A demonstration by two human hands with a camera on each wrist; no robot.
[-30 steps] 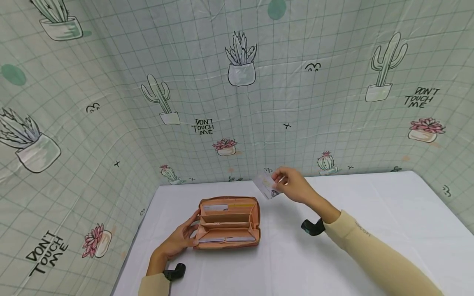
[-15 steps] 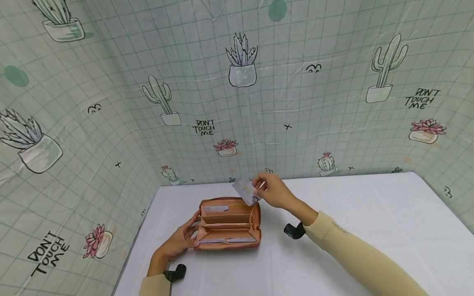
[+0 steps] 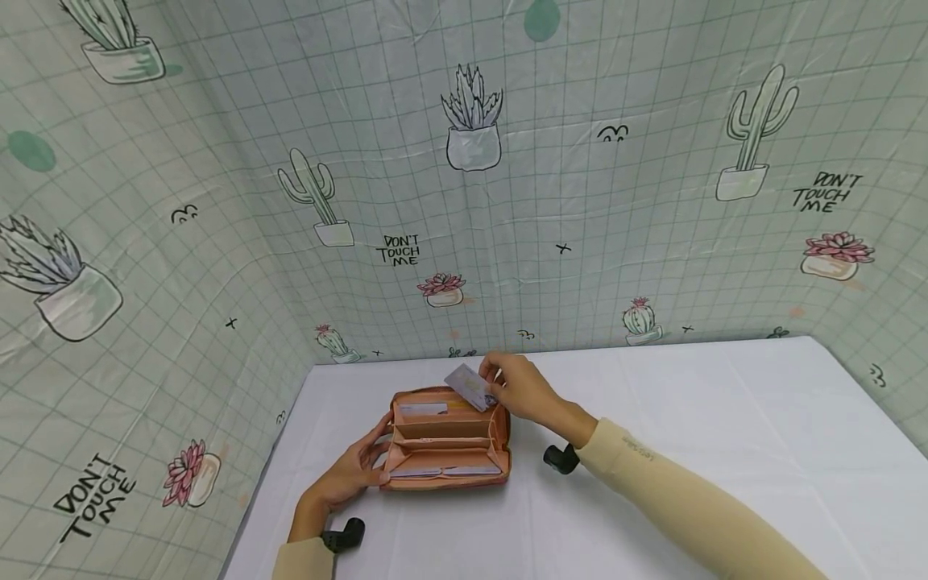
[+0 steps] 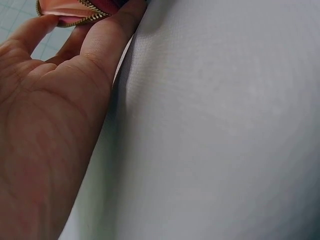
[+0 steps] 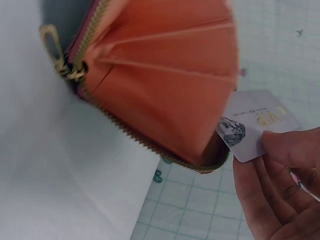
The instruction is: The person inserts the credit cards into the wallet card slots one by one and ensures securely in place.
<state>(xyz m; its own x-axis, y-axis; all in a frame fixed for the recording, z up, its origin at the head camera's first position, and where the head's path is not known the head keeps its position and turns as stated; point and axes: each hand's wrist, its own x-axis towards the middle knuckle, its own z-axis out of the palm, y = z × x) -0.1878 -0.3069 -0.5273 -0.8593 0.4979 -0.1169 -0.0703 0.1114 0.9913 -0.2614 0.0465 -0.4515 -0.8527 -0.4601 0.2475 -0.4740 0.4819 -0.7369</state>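
An orange zip wallet (image 3: 449, 485) lies unzipped on the table, its divided pockets facing up. My left hand (image 3: 346, 477) grips its left end, fingers at the far corner and thumb at the near one. Between thumb and fingers of my right hand (image 3: 524, 388) is a pale grey card (image 3: 466, 384). It slants over the wallet's far right corner. Gold "VIP" lettering and a dark picture show on the card (image 5: 257, 117) in the right wrist view, where one corner overlaps the wallet's edge. Only a bit of the wallet (image 4: 60, 9) appears in the left wrist view.
White cards (image 3: 422, 408) sit in the wallet's far slots, and more cards (image 3: 471, 470) fill the near pocket. A white cloth covers the table (image 3: 696, 435). Behind it hangs a grid-patterned curtain (image 3: 565, 185) with cactus prints.
My right hand has moved left and down with the card, from beside the wallet to over its far right corner. The left hand and wallet have stayed put.
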